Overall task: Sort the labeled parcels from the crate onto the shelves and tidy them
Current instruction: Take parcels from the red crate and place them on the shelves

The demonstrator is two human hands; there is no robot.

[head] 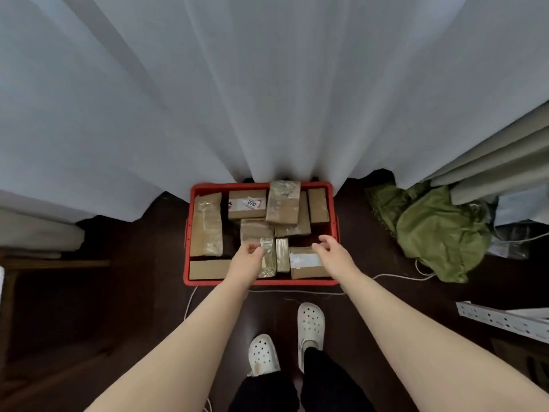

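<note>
A red crate (261,282) sits on the dark floor in front of me, filled with several brown taped parcels. One parcel (247,204) at the back carries a white label reading 2010. Another parcel (306,265) at the front right has a pale label. My left hand (248,260) hovers over a tall taped parcel (267,260) in the crate's front middle, fingers loosely curled, holding nothing. My right hand (328,251) reaches over the front right parcel with relaxed fingers, also empty.
White curtains (267,84) hang right behind the crate. A green cloth bundle (439,236) lies at the right, with white shelf boards (490,162) above it and a perforated white rail (505,321) on the floor. A thin cable (297,292) runs along the crate's front. My white clogs (310,325) stand just behind.
</note>
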